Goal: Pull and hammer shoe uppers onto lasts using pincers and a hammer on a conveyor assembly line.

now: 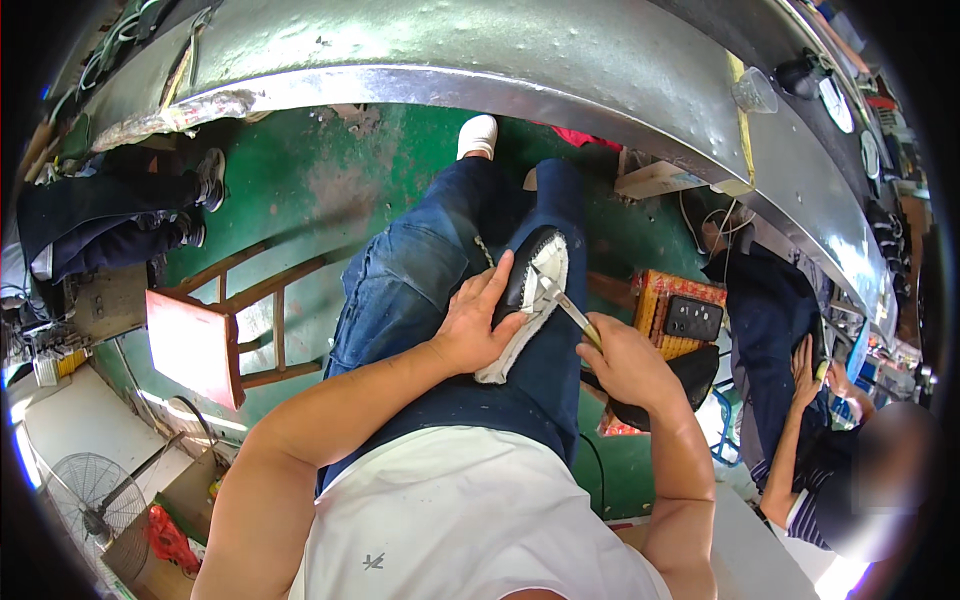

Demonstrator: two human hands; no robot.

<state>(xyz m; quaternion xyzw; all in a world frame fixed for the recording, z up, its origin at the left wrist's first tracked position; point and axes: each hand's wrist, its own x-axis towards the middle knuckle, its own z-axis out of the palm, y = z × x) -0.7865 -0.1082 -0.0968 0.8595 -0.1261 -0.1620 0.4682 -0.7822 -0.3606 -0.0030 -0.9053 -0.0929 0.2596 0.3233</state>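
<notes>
Across my lap lies an unfinished shoe (540, 300), sole side up, with a black edge at the toe and a rough white underside. My left hand (474, 318) grips its left side, fingers along the black edge and thumb over the white part. From the right, my right hand (630, 362) is closed round the yellowish handle of a slim metal hand tool (572, 312). The tool's tip touches or hovers just over the white underside; I cannot tell which, nor its exact kind.
A long metal workbench (420, 50) curves across the far side. A wooden chair (195, 340) stands at left, above a standing fan (95, 500). On the right, a black phone (693, 318) rests on a patterned seat, close to a seated co-worker (790, 400). Another person's legs (110, 210) show far left.
</notes>
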